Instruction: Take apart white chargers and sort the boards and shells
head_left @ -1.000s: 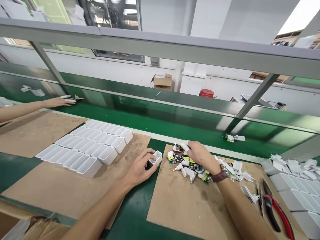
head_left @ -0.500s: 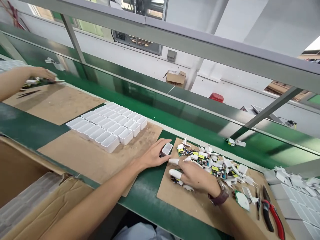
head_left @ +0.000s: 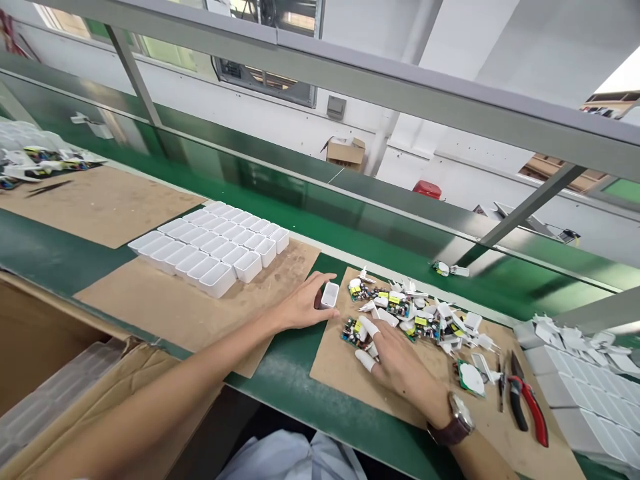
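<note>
My left hand (head_left: 303, 303) curls around a small white open-topped plastic box (head_left: 329, 295) on the green bench, with thumb and fingers on either side of it. My right hand (head_left: 403, 363), wearing white finger cots and a wristwatch, is over the brown board. Its thumb and index finger are apart, beside a small circuit board (head_left: 353, 331) with a yellow-marked part. Other parts under the palm are hidden. Beyond that hand lies a pile of circuit boards and white plastic pieces (head_left: 425, 327).
Rows of white boxes (head_left: 217, 277) stand on a brown sheet (head_left: 195, 310) at left. Red-handled pliers (head_left: 535, 410) and tweezers (head_left: 501, 387) lie at right, near stacked white boxes (head_left: 575, 393). A cardboard carton (head_left: 115, 400) is at lower left. A metal rail (head_left: 350, 80) crosses above.
My right hand has drawn back slightly, and the small circuit board now shows beside its fingers. My left hand stays around the box. The other person's arm at far left has left the view.
</note>
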A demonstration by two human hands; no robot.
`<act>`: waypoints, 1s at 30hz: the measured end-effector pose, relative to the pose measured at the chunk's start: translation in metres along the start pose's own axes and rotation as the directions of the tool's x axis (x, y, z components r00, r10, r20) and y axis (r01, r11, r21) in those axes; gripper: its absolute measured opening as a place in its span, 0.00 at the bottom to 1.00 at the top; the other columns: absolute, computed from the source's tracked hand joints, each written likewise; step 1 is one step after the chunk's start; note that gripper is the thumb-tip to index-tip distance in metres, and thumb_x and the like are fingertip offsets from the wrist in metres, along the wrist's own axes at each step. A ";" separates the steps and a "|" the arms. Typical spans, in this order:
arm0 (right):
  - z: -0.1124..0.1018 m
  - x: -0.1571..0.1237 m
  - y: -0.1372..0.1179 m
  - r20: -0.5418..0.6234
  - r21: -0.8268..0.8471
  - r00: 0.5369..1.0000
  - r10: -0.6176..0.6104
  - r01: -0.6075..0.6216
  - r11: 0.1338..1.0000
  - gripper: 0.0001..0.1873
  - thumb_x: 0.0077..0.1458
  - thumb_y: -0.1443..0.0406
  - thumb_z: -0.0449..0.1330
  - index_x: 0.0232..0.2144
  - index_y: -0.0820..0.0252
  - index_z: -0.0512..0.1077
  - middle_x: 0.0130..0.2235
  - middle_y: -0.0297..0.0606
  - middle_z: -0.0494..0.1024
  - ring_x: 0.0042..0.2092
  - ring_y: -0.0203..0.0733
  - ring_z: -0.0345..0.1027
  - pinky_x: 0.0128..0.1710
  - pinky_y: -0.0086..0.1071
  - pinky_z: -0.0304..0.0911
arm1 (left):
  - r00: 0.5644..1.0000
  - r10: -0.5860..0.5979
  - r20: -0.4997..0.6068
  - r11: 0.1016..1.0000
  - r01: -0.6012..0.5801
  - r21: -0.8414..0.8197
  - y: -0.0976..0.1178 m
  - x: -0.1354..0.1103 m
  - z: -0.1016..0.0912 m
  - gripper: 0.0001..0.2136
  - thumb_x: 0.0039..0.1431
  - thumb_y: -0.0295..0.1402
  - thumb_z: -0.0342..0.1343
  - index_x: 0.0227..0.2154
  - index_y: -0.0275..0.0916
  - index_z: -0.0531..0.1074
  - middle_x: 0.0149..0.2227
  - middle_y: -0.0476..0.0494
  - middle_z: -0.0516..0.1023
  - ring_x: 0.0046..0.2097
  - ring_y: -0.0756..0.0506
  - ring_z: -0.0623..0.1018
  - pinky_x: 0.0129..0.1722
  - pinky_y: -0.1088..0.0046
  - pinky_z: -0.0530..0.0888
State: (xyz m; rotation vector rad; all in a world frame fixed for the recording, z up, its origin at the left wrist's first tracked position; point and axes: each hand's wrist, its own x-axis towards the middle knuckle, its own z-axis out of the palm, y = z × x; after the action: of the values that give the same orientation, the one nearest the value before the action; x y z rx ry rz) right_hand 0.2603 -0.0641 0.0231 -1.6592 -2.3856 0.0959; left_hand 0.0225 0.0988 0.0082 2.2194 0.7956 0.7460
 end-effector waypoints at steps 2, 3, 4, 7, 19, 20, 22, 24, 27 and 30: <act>0.006 -0.001 0.001 -0.049 0.037 0.999 0.017 -0.015 0.999 0.29 0.68 0.66 0.55 0.68 0.65 0.58 0.57 0.56 0.76 0.57 0.59 0.73 0.57 0.54 0.72 | 0.999 -0.017 0.027 1.000 0.017 0.000 0.000 -0.009 -0.005 0.36 0.54 0.45 0.70 0.64 0.43 0.66 0.44 0.45 0.77 0.33 0.46 0.77 0.33 0.67 0.78; 0.006 0.000 0.001 -0.061 0.052 0.998 0.019 -0.015 0.999 0.29 0.67 0.67 0.55 0.67 0.65 0.58 0.55 0.56 0.77 0.55 0.59 0.73 0.56 0.54 0.73 | 0.999 -0.032 0.036 0.999 0.032 -0.014 -0.001 -0.013 -0.007 0.38 0.52 0.45 0.72 0.65 0.43 0.66 0.43 0.45 0.77 0.33 0.45 0.78 0.33 0.67 0.78; 0.003 0.001 0.000 -0.066 0.067 0.998 0.017 -0.012 0.998 0.29 0.66 0.68 0.55 0.67 0.65 0.58 0.53 0.55 0.77 0.54 0.59 0.74 0.54 0.54 0.74 | 0.998 -0.048 0.042 0.998 0.049 -0.033 -0.002 -0.018 -0.009 0.40 0.51 0.44 0.73 0.65 0.42 0.65 0.42 0.46 0.78 0.33 0.45 0.78 0.34 0.67 0.79; -0.011 0.008 -0.004 -0.081 0.151 0.997 0.020 -0.007 0.989 0.30 0.63 0.69 0.55 0.66 0.62 0.59 0.50 0.51 0.77 0.50 0.56 0.74 0.50 0.51 0.76 | 0.996 -0.081 0.039 0.993 0.084 -0.087 -0.003 -0.028 -0.010 0.39 0.52 0.43 0.72 0.65 0.42 0.65 0.45 0.43 0.79 0.36 0.45 0.79 0.37 0.66 0.81; -0.007 0.027 -0.020 -0.376 0.432 0.918 0.130 0.050 0.901 0.33 0.67 0.68 0.54 0.71 0.52 0.53 0.58 0.50 0.72 0.59 0.54 0.71 0.56 0.50 0.75 | 0.992 0.099 -0.075 0.994 -0.102 -0.034 0.016 -0.030 -0.006 0.24 0.55 0.30 0.65 0.54 0.43 0.68 0.53 0.39 0.75 0.53 0.39 0.78 0.52 0.60 0.77; -0.005 0.026 -0.021 -0.394 0.439 0.909 0.140 0.052 0.897 0.33 0.68 0.68 0.54 0.71 0.52 0.53 0.59 0.50 0.72 0.59 0.53 0.72 0.54 0.48 0.76 | 0.993 0.109 -0.054 0.993 -0.110 -0.028 0.019 -0.027 -0.006 0.24 0.55 0.30 0.65 0.54 0.43 0.67 0.53 0.39 0.75 0.52 0.39 0.78 0.50 0.61 0.78; -0.003 0.022 -0.020 -0.425 0.445 0.893 0.145 0.067 0.893 0.32 0.69 0.68 0.54 0.72 0.50 0.53 0.58 0.50 0.72 0.56 0.51 0.74 0.50 0.45 0.78 | 0.994 0.107 0.032 0.994 -0.106 -0.012 0.026 -0.020 -0.007 0.22 0.56 0.30 0.64 0.53 0.43 0.67 0.52 0.40 0.75 0.49 0.41 0.78 0.46 0.64 0.78; -0.001 0.018 -0.017 -0.455 0.433 0.880 0.137 0.084 0.897 0.33 0.70 0.68 0.55 0.73 0.50 0.52 0.58 0.50 0.72 0.57 0.51 0.73 0.52 0.45 0.78 | 0.991 0.089 0.097 0.996 -0.088 -0.006 0.031 -0.014 -0.005 0.21 0.57 0.31 0.64 0.53 0.44 0.67 0.51 0.41 0.75 0.46 0.42 0.79 0.43 0.66 0.78; 0.002 0.014 -0.011 -0.486 0.390 0.866 0.115 0.097 0.916 0.37 0.69 0.69 0.56 0.74 0.52 0.49 0.61 0.51 0.70 0.63 0.54 0.68 0.58 0.50 0.74 | 0.992 0.100 0.083 0.995 -0.097 -0.035 0.031 -0.009 -0.001 0.23 0.57 0.30 0.66 0.55 0.44 0.67 0.51 0.42 0.76 0.49 0.41 0.79 0.48 0.65 0.78; 0.002 0.013 -0.009 -0.505 0.347 0.861 0.059 0.140 0.927 0.41 0.68 0.72 0.57 0.75 0.53 0.46 0.60 0.52 0.73 0.61 0.53 0.70 0.58 0.51 0.74 | 0.987 0.142 0.073 0.990 -0.141 -0.020 0.025 -0.012 0.003 0.25 0.59 0.29 0.65 0.58 0.45 0.66 0.55 0.39 0.75 0.56 0.39 0.77 0.55 0.62 0.77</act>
State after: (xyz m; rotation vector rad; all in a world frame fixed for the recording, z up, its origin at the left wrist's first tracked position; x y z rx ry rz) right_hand 0.2477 -0.0553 0.0246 -1.2593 -1.8589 0.0847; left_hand 0.0245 0.0741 0.0208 2.2939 0.5994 0.7291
